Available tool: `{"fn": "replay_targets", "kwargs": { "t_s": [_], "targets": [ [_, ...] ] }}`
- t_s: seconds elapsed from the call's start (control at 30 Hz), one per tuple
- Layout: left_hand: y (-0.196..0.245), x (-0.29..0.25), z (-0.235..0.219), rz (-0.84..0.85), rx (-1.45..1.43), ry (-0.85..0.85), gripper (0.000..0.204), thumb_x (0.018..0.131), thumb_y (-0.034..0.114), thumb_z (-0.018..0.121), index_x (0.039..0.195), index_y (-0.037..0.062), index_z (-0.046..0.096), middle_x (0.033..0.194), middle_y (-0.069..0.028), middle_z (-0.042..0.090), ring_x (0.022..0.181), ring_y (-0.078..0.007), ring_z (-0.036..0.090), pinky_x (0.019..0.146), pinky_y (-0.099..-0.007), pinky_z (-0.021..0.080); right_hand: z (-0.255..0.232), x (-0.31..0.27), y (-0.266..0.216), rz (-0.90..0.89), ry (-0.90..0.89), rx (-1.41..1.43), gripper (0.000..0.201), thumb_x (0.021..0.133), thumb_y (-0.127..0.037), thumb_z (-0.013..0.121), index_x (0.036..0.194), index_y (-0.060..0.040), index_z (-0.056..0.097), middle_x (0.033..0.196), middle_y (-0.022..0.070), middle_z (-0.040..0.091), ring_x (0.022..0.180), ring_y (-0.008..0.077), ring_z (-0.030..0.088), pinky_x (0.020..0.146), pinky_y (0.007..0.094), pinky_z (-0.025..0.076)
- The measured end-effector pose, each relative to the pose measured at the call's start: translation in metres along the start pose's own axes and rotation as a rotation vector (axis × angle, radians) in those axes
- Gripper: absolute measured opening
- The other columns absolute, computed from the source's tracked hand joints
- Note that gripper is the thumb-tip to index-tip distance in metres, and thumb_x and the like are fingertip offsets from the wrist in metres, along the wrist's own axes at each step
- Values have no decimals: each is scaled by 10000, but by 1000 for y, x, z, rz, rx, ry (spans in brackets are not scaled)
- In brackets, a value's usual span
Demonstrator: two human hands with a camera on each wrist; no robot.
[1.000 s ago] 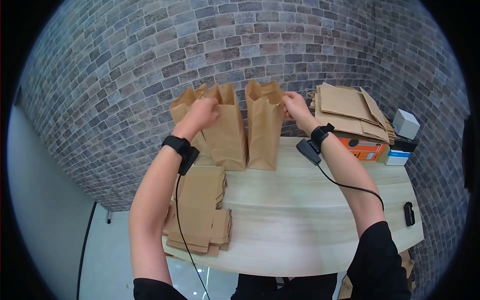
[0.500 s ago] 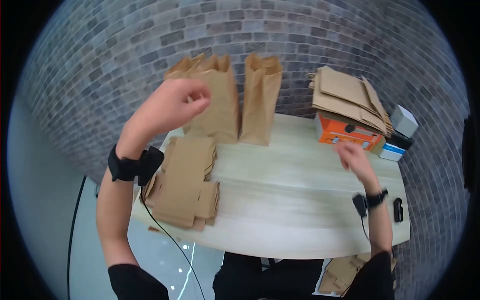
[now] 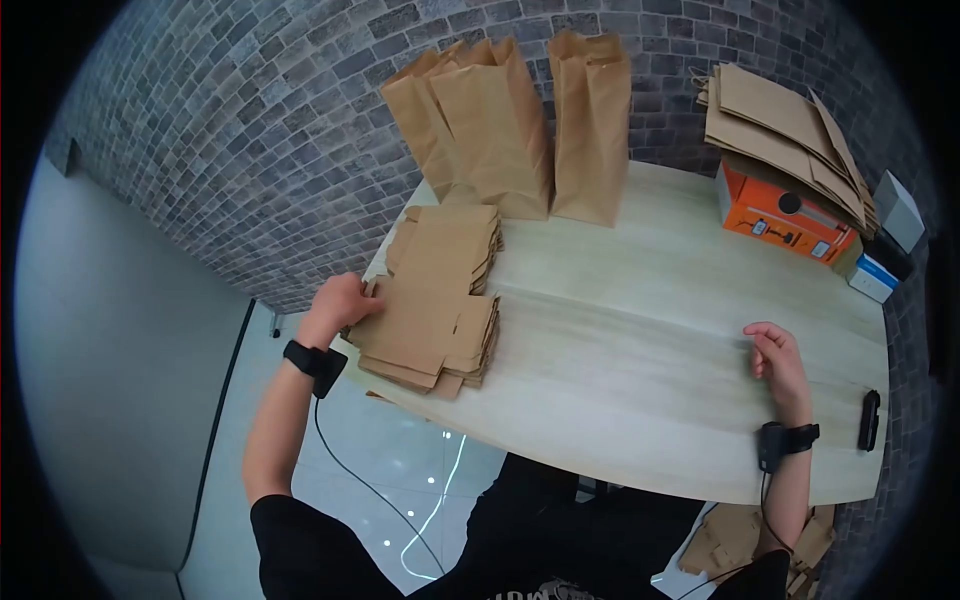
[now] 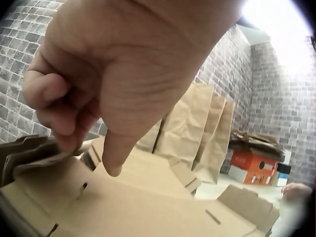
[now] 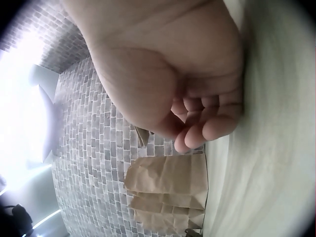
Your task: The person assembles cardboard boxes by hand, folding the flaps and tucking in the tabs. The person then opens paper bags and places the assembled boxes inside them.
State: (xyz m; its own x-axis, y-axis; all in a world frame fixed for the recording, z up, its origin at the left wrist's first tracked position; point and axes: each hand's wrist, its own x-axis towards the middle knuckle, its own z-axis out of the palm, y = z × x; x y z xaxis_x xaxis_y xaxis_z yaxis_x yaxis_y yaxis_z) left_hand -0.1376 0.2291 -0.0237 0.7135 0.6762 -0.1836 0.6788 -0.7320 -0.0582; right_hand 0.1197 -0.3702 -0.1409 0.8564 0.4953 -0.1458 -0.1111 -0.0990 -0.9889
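A stack of flat brown cardboard blanks (image 3: 415,315) lies at the table's left side. The left hand (image 3: 343,303) is at its left edge; in the left wrist view that hand (image 4: 113,74) has its thumb pointing down on the top blank (image 4: 143,202) and its fingers curled at the raised edge flaps. Whether it pinches one blank or several is hidden. The right hand (image 3: 783,370) rests on the right part of the table, holding nothing; in the right wrist view its fingers (image 5: 205,133) are loosely curled.
Brown paper bags (image 3: 495,130) stand upright at the back left, another (image 3: 590,135) beside them. Flat bags (image 3: 780,115) lie on an orange box (image 3: 785,215) at the back right, near small boxes (image 3: 873,277). A black object (image 3: 869,420) lies at the right edge.
The left hand has gone from the standing bags down to the cardboard stack. The right hand has left the bags and come down to the table's right side. The head view has shifted.
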Motion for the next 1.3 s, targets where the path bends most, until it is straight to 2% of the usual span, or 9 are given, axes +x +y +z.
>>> {"fn": "replay_targets", "kwargs": {
  "t_s": [0.1, 0.2, 0.37, 0.43, 0.67, 0.8, 1.0, 1.2, 1.3],
  "targets": [
    [-15, 10, 28, 7, 90, 259, 249, 776, 216, 664, 904, 9, 719, 945, -221, 697, 938, -386, 673, 818, -484, 551, -4, 0, 0, 25, 1, 66, 163, 997, -142, 513, 1058, -54, 636, 619, -46, 506, 487, 45, 450, 450, 194, 370],
    [-9, 6, 15, 15, 85, 249, 240, 800, 188, 618, 924, 3, 706, 946, -239, 690, 940, -418, 658, 828, -497, 540, -6, 0, 2, 9, 60, 122, 163, 1002, -145, 511, 1058, -52, 632, 616, -41, 508, 495, 50, 456, 454, 201, 377],
    [4, -49, -71, 319, -212, 340, 323, 836, 101, 513, 1132, -17, 563, 997, -291, 649, 950, -437, 631, 823, -463, 512, 5, -9, -2, 36, 68, 41, 161, 1002, -147, 513, 1042, -52, 636, 626, -36, 520, 528, 52, 477, 482, 203, 394],
    [23, -92, -111, 364, -398, 267, 468, 833, 2, 438, 1298, -6, 486, 1191, -182, 604, 1087, -267, 603, 942, -360, 473, 8, -9, -6, 22, 67, 23, 161, 998, -146, 514, 1041, -52, 638, 626, -36, 523, 528, 52, 478, 488, 202, 396],
    [82, -154, -159, 707, -610, 443, 543, 850, -51, 387, 1384, 19, 459, 1271, -114, 553, 1184, -182, 518, 1024, -315, 411, 35, -33, -26, -17, -111, 5, 183, 958, -103, 556, 1105, -28, 636, 702, -21, 571, 630, 65, 548, 607, 209, 460],
    [126, -127, -132, 704, -1140, 33, 364, 1039, 177, 427, 1365, 29, 488, 1219, -51, 583, 1098, -131, 527, 989, -279, 415, 53, -35, -30, -18, -603, 71, 487, 943, -212, 653, 1367, -24, 502, 1013, 82, 666, 955, 169, 643, 842, 330, 530],
    [225, -100, -5, 654, -1307, 186, 555, 1067, 346, 399, 1439, -66, 399, 1474, -202, 453, 1386, -227, 399, 1133, -316, 307, 92, -48, -52, -211, -792, 592, 845, 949, -415, 630, 1554, -64, 155, 1512, 167, 369, 1349, 306, 443, 1034, 476, 442],
    [300, -105, 54, 468, -1689, -278, 481, 998, 125, 546, 1434, -35, 421, 1209, -125, 651, 1080, -165, 627, 939, -306, 497, 75, -44, -8, -14, -338, 950, 626, 1022, -322, 513, 1512, -29, 256, 1518, 134, 377, 1311, 289, 489, 1028, 500, 451],
    [323, -83, 80, 500, -1766, -272, 522, 947, 57, 603, 1425, -24, 409, 1057, -79, 689, 971, -147, 661, 848, -282, 537, 60, -30, -7, -5, -173, 519, 462, 1017, -172, 469, 1444, -28, 368, 1450, 151, 452, 1239, 290, 561, 991, 497, 500]
  ]
}}
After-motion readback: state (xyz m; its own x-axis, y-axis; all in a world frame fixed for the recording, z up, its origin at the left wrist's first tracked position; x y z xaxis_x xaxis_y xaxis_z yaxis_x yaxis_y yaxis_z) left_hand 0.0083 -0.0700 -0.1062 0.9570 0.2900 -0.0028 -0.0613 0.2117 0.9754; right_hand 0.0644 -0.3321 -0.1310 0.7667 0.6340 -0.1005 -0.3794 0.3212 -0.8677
